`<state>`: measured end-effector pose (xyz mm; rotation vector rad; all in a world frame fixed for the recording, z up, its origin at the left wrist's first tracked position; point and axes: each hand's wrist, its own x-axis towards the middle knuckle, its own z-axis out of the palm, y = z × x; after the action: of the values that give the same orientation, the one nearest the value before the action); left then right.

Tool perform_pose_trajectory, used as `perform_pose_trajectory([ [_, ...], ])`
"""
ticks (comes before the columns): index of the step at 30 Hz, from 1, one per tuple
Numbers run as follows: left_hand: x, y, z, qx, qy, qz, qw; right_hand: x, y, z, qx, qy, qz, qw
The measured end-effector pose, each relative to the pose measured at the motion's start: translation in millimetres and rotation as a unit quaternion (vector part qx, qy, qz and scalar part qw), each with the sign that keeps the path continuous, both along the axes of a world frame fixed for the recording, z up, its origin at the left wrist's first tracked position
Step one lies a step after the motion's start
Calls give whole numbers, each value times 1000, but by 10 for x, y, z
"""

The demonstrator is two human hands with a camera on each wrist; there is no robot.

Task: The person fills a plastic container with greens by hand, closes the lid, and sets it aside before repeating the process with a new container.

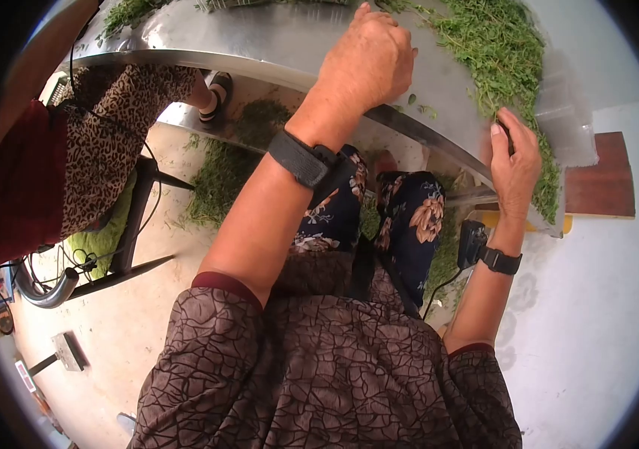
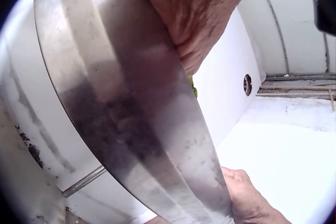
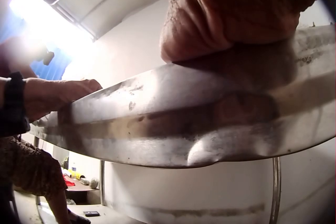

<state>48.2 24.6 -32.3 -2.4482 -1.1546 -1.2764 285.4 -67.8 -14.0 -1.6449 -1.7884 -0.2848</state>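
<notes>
Steel table (image 1: 274, 45): curved shiny top with a rounded edge, in front of the person's knees.
Left hand (image 1: 368, 60): palm down on the table, fingers bent over the bare metal near the edge, holding nothing.
Right hand (image 1: 514, 161): resting on the table's rim, fingertips touching the herbs; grip unclear.
Herbs (image 1: 495, 52): chopped green pile on the table, beside the right hand.
Sandal (image 1: 218, 93): under the table, on another person's foot.

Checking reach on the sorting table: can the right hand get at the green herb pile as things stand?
Probably yes. The right hand rests at the metal table's rim, right beside the green herb pile, and nothing visible lies between them.
</notes>
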Motion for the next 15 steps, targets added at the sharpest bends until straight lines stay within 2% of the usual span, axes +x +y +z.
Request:
perform_pose_trajectory([
  [2, -4, -3, 12, 8, -48, -22, 999, 20, 7, -12, 1, -3, 4, 1000],
  [10, -12, -41, 38, -2, -43, -34, 998, 63, 18, -36, 13, 2, 22, 1000],
  [12, -25, -57, 76, -8, -37, -32, 999, 22, -13, -5, 0, 2, 2, 1000],
  [15, -34, -107, 121, -53, -74, -55, 994, -15, -29, 4, -7, 32, -4, 999],
])
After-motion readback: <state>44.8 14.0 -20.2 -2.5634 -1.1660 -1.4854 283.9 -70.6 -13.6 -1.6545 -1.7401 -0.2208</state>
